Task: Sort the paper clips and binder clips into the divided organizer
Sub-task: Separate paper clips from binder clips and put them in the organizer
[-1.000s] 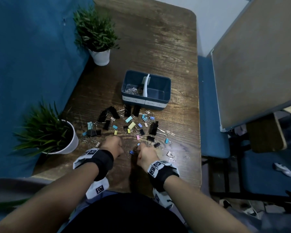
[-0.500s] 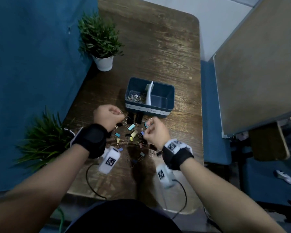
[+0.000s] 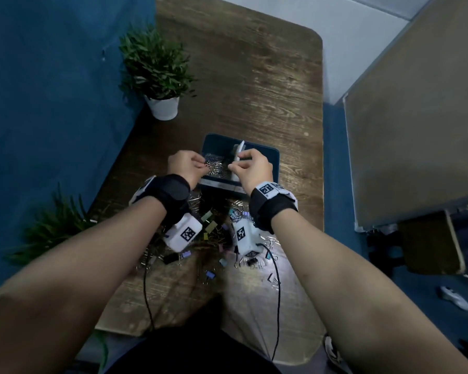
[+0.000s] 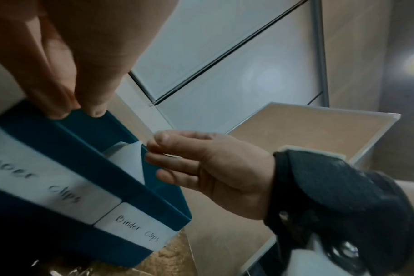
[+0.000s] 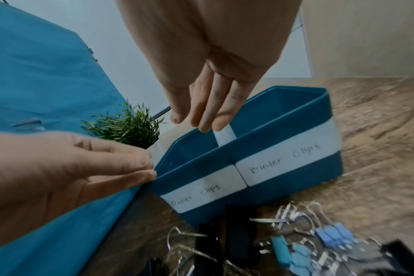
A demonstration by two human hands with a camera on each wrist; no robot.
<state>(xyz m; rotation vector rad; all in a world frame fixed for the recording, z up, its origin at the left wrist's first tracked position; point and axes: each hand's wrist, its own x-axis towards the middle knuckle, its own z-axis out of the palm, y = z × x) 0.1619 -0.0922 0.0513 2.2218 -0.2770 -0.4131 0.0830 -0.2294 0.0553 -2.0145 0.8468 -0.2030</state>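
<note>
**Organizer.** The divided organizer stands on the table, just beyond the loose pile. A white divider splits it. The front labels read "Paper clips" on the person's left and "Binder Clips" on the right. A heap of paper clips already lies in the left compartment.

**Step in hand (judged).** Depositing clips into the left compartment.
- Release low, inside the walls, so that nothing bounces out.
- Keep the right hand's load on the paper-clip side of the divider (this hand sits almost on the boundary).
- Check the item type against the label before letting go.

**Hand pose.** The left hand hovers over the organizer's left end with thumb and fingertips drawn together. The right hand hangs over the middle, its fingers fairly straight and pointing down to the divider's top edge, with the thumb closed against the forefinger. Whether either pinch contains a clip cannot be told; nothing shows between the tips.

**Remaining stock.** Mixed binder clips and wire clips lie scattered on the table beneath both wrists, so most sorting appears outstanding.
</note>
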